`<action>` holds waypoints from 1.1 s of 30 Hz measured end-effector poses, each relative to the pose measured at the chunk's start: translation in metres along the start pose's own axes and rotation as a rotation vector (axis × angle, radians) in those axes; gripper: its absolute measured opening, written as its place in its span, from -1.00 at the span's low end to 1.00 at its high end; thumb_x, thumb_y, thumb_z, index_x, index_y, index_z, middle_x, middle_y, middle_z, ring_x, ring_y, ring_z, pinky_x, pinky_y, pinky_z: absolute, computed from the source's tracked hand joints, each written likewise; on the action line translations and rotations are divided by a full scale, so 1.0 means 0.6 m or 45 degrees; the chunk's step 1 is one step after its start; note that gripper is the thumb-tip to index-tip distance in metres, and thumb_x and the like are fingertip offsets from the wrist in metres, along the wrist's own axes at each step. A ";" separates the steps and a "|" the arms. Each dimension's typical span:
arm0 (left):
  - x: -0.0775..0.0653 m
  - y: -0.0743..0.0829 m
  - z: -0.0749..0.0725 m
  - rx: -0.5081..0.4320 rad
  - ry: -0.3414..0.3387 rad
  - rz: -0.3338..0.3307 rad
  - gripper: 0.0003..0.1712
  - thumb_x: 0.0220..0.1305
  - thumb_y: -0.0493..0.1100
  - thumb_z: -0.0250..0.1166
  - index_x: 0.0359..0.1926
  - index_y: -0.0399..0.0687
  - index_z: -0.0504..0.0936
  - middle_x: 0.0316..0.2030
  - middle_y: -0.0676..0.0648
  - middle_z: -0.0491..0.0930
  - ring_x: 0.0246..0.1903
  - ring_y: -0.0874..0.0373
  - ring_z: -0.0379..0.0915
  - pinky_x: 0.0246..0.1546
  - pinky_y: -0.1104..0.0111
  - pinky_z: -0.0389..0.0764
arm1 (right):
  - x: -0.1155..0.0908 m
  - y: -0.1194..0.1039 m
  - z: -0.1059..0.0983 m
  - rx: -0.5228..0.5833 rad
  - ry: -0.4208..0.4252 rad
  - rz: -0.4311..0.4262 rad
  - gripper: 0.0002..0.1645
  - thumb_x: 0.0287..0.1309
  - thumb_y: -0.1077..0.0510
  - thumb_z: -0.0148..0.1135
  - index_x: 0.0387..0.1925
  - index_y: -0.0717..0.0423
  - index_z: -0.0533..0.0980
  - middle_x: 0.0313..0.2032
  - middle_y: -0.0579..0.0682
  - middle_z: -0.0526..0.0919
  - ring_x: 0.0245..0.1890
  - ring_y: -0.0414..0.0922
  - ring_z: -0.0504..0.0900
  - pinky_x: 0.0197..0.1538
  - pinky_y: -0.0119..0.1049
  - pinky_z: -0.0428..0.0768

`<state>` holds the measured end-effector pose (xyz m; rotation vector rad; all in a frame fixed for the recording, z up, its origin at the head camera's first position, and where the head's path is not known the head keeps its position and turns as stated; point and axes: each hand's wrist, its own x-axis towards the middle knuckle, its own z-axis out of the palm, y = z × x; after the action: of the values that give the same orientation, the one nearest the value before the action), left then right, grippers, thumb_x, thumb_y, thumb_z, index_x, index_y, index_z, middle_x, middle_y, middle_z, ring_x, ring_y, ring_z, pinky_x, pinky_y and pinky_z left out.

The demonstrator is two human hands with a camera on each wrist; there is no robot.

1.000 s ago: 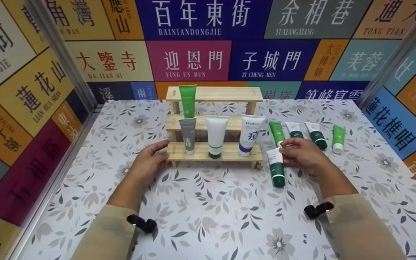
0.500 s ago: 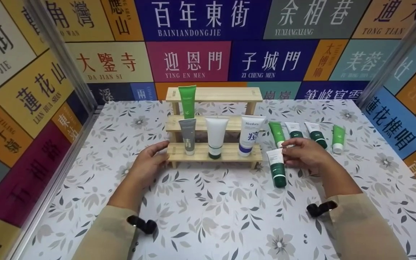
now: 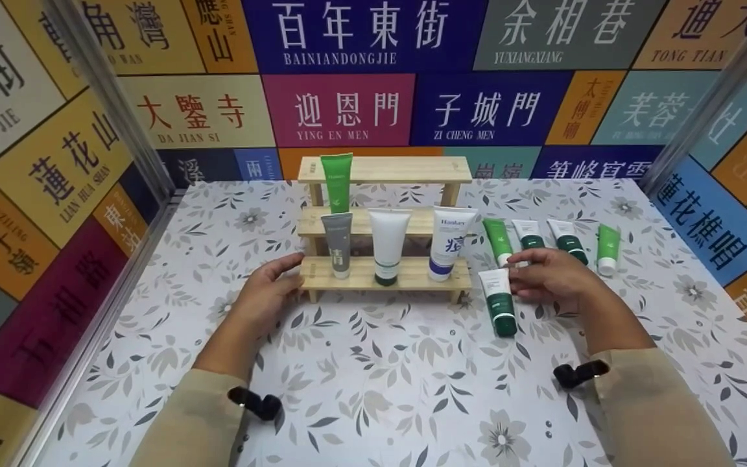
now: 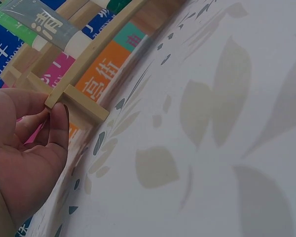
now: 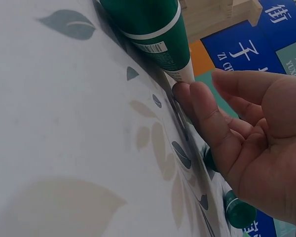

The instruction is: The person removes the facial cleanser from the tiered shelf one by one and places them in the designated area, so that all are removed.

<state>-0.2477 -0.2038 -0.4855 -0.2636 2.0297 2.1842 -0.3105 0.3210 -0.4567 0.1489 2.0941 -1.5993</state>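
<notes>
My left hand (image 3: 270,288) pinches the left end of the front step of a tiered wooden display stand (image 3: 386,170), thumb and fingertips at its corner in the left wrist view. On that step stand a grey tube (image 3: 338,246), a white tube (image 3: 389,243) and a white tube with blue lettering (image 3: 450,243). A green tube (image 3: 337,181) stands on the step behind. My right hand (image 3: 552,277) has its fingers loosely bent, with fingertips right at the flat end of a white-and-green cosmetic tube (image 3: 498,303). That tube lies on the table, its dark green cap toward me.
Right of the stand lie a green tube (image 3: 495,239), two white-and-green tubes (image 3: 526,230) (image 3: 565,237) and a small green tube (image 3: 607,250). A flower-patterned cloth (image 3: 373,389) covers the table. Coloured lettered panels (image 3: 339,107) wall the back and sides.
My right hand has shifted slightly to the right, and the white-and-green tube beside it has turned a little, cap end rightward. The left hand and the stand hold their place.
</notes>
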 end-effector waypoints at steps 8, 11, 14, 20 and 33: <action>-0.002 0.003 0.000 0.004 -0.008 0.000 -0.39 0.52 -0.31 0.22 0.54 -0.09 0.45 0.39 -0.23 0.58 0.03 0.20 0.69 -0.02 0.43 0.65 | -0.003 0.001 -0.005 0.034 -0.022 -0.024 -0.41 0.39 0.18 0.41 0.38 0.08 0.47 -0.15 -0.09 0.87 -0.18 -0.16 0.86 -0.07 -0.31 0.81; -0.001 0.001 0.000 -0.003 -0.011 0.006 -0.39 0.53 -0.31 0.21 0.54 -0.10 0.44 0.38 -0.22 0.58 0.02 0.19 0.69 -0.03 0.42 0.66 | -0.004 0.001 -0.008 0.005 -0.021 -0.018 -0.36 0.40 0.16 0.40 0.42 0.09 0.43 -0.13 -0.09 0.87 -0.16 -0.16 0.86 -0.06 -0.31 0.81; 0.000 0.001 0.000 -0.003 -0.014 0.013 -0.39 0.53 -0.31 0.20 0.54 -0.11 0.44 0.39 -0.22 0.57 0.00 0.21 0.69 -0.03 0.42 0.65 | -0.005 0.000 -0.011 -0.011 -0.019 -0.015 -0.32 0.39 0.14 0.42 0.45 0.11 0.40 -0.12 -0.08 0.87 -0.16 -0.16 0.86 -0.04 -0.31 0.80; -0.002 0.002 0.001 0.006 -0.005 0.012 -0.40 0.54 -0.31 0.20 0.54 -0.10 0.44 0.46 -0.17 0.49 0.05 0.23 0.66 0.01 0.44 0.63 | -0.007 0.000 -0.013 0.072 -0.022 -0.009 -0.33 0.38 0.14 0.43 0.43 0.10 0.42 -0.07 -0.08 0.88 -0.17 -0.14 0.87 -0.07 -0.31 0.81; 0.001 0.002 0.002 0.007 0.011 0.004 -0.41 0.52 -0.32 0.22 0.52 -0.10 0.47 0.46 -0.12 0.48 0.01 0.22 0.66 -0.02 0.43 0.65 | -0.018 -0.020 0.002 0.102 -0.031 -0.069 -0.40 0.42 0.09 0.40 0.39 0.12 0.45 -0.01 -0.10 0.85 -0.12 -0.17 0.86 -0.03 -0.33 0.80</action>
<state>-0.2484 -0.2030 -0.4842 -0.2702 2.0419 2.1829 -0.3052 0.3187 -0.4413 0.0998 2.0325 -1.7098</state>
